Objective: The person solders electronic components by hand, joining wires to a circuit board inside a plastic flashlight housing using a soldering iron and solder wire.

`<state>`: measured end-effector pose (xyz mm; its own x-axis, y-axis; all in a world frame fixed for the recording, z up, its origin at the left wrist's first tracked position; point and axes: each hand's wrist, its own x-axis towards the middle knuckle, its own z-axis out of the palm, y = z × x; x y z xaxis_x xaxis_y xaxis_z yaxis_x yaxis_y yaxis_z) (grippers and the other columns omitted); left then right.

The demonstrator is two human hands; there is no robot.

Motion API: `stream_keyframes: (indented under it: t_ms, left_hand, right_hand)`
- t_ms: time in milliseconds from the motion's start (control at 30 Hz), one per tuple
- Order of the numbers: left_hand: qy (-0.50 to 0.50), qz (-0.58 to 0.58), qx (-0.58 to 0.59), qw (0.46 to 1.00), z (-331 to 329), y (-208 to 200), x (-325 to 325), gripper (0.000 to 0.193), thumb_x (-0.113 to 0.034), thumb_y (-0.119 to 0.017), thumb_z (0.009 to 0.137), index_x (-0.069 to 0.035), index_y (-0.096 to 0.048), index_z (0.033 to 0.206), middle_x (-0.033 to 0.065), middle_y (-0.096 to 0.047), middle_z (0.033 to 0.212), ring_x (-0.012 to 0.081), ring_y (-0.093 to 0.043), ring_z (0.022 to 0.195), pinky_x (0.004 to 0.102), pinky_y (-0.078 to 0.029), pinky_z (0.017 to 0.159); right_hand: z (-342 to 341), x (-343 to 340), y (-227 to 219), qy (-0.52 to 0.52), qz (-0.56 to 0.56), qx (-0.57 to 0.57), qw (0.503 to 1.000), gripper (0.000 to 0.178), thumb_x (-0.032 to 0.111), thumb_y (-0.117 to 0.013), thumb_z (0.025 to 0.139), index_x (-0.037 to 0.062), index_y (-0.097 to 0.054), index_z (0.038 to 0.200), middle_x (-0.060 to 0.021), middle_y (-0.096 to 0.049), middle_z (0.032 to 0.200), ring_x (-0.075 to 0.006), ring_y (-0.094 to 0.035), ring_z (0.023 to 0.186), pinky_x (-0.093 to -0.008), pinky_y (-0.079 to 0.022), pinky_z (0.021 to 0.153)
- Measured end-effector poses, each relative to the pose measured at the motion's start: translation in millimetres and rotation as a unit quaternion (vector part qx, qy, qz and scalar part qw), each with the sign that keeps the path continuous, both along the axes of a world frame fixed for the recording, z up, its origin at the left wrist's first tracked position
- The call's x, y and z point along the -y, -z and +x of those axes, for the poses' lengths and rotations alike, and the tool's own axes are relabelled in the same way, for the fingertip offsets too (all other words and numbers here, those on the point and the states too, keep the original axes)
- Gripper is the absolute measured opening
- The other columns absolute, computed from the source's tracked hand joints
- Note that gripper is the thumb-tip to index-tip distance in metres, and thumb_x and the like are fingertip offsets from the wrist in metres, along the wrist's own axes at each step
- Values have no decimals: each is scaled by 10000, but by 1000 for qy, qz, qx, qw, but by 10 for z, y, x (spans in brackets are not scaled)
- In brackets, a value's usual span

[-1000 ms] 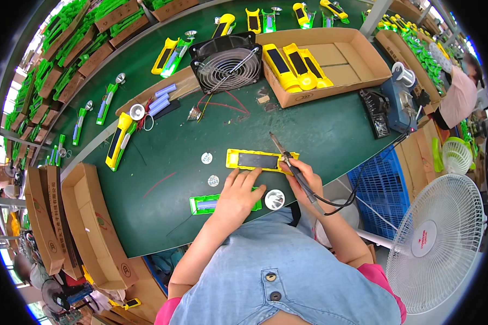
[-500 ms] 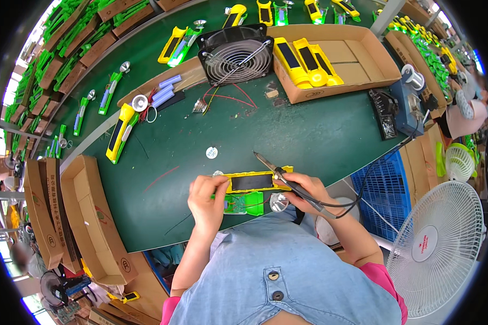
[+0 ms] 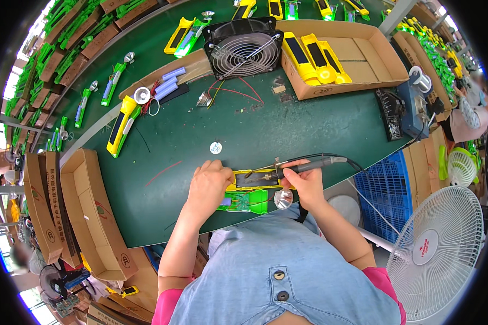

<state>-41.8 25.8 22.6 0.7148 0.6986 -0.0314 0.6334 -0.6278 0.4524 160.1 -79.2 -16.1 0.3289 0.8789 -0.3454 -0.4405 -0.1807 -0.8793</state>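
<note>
My right hand (image 3: 308, 184) is closed around the dark handle of a soldering iron (image 3: 319, 164), its cable trailing off to the right. The iron's metal end points left, over the inside of a yellow lamp casing (image 3: 241, 186) with a dark panel. My left hand (image 3: 209, 184) has its fingers curled closed at the casing's left end; the fingertips are partly hidden. Just nearer to me lies a green lamp housing (image 3: 260, 207) with a circuit board and wires. A shiny round reflector (image 3: 283, 199) sits at its right end, below my right hand.
Beyond my hands stand a black fan (image 3: 244, 54) and a cardboard box (image 3: 358, 89) holding yellow casings. A partly built lamp (image 3: 122, 127) and blue cells (image 3: 167, 86) lie at left. At right are a solder spool (image 3: 417, 78) and a white fan (image 3: 436, 249).
The soldering iron has swung from pointing up and left to lying nearly level, its end now over the yellow casing. My left hand has shifted slightly and turned more knuckles-up.
</note>
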Motion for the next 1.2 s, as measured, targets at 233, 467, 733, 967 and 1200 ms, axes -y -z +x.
stream_keyframes:
  t_ms: [233,467,733,967,1200]
  left_hand:
    - [-9,-17,1,1000,24,-11,16,24,-62,-590,715,-38,-590,719,102,-502,732,280,-505,777,375,-419,682]
    - [1,-30,-9,1000,26,10,12,25,-51,-579,721,-30,-585,734,117,-497,752,282,-502,782,371,-424,691]
    - [2,-27,-24,999,27,28,20,26,-50,-571,721,-30,-582,733,120,-497,758,281,-505,799,367,-432,691]
    - [-2,-34,-30,999,48,7,19,33,-59,-570,723,-35,-590,734,119,-502,756,284,-509,796,371,-431,695]
    - [-10,-23,-33,999,46,-10,26,46,-62,-572,724,-29,-602,736,123,-512,759,287,-515,806,373,-432,701]
  right_hand:
    - [-30,-51,-51,-27,-32,34,999,109,17,-590,798,-21,-579,900,-92,-617,731,-116,-603,585,-211,-482,508]
    - [-39,-47,-17,-45,-33,34,998,138,5,-610,787,-32,-571,914,-85,-610,766,-118,-617,639,-203,-461,475]
    - [-20,-36,-33,-55,-17,64,996,121,15,-588,809,-29,-571,920,-93,-621,740,-130,-616,601,-210,-477,494]
    - [18,124,-71,35,87,68,993,168,9,-605,802,-43,-576,960,-95,-624,832,-170,-633,729,-241,-509,592]
    - [215,333,-155,-8,129,411,902,283,103,-683,745,8,-592,995,-124,-643,919,-230,-640,792,-377,-491,798]
